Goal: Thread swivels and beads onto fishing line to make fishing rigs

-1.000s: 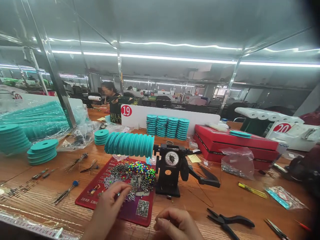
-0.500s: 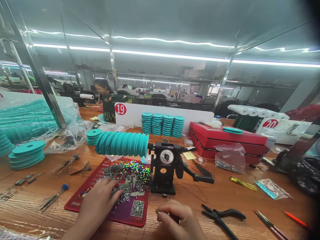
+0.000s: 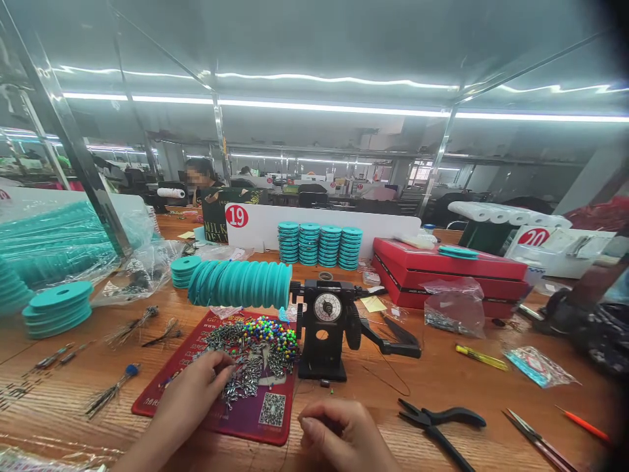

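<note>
My left hand is over the red mat, thumb and forefinger pinched at the edge of a pile of small metal swivels. Whatever sits between those fingertips is too small to make out. Coloured beads lie heaped behind the swivels. Just right of the mat, my right hand rests low over the table with curled fingers, thumb against forefinger; what it pinches, if anything, is hidden. A black hand-crank winder with a dial stands beyond my hands, carrying a row of turquoise foam spools.
Black pliers, tweezers and an orange-handled tool lie at right. Red boxes and stacked turquoise spools stand behind. Wire bundles and bagged spools are at left. A person sits farther back.
My left thumb and forefinger have come closer together over the swivels. My right hand has shifted slightly left, its fingers still curled. The view has moved a little.
</note>
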The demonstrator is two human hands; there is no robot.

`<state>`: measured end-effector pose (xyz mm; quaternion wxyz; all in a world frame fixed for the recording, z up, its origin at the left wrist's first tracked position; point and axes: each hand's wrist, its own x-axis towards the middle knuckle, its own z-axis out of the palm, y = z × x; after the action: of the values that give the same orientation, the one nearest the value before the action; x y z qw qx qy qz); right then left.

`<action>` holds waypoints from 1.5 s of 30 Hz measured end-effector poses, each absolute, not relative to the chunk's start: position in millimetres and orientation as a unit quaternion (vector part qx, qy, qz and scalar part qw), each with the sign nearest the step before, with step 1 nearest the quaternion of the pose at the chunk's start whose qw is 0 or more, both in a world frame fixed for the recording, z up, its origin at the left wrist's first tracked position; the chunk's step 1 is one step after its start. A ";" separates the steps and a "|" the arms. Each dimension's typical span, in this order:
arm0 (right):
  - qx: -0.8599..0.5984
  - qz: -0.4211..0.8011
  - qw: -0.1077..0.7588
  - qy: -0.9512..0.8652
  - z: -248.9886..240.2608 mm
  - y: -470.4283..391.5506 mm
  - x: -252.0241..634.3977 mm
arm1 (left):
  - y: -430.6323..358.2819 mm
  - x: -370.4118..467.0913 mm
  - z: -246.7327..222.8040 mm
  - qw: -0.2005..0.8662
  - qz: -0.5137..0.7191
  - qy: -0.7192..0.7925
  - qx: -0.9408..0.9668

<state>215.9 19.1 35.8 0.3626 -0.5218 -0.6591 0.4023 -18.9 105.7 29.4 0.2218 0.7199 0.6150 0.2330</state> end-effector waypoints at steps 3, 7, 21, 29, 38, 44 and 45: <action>-0.516 0.414 0.357 -0.660 35.9 18.3 214.3 | 107.1 -22.5 26.5 0.260 0.275 0.605 0.700; -0.510 0.437 0.343 -0.656 35.3 18.2 212.1 | 109.7 -27.1 23.3 0.321 0.329 0.587 0.667; -0.477 0.495 0.418 -0.593 34.8 17.5 198.2 | 63.8 25.0 23.5 0.619 0.391 0.438 0.522; -0.535 0.384 0.380 -0.650 33.7 11.0 205.1 | 54.3 43.2 20.9 0.634 0.325 0.364 0.600; -0.530 0.339 0.343 -0.698 31.3 6.6 210.0 | 51.4 47.0 21.1 0.629 0.304 0.364 0.616; -0.557 0.329 0.381 -0.661 28.8 5.5 210.9 | 51.3 44.7 24.7 0.635 0.347 0.386 0.572; -0.560 0.339 0.396 -0.644 28.9 5.5 210.7 | 49.0 45.8 25.1 0.639 0.370 0.404 0.540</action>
<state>210.7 5.5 28.9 0.3961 -0.5595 -0.6441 0.3395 45.8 49.0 25.1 0.6388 0.5404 0.4036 0.3702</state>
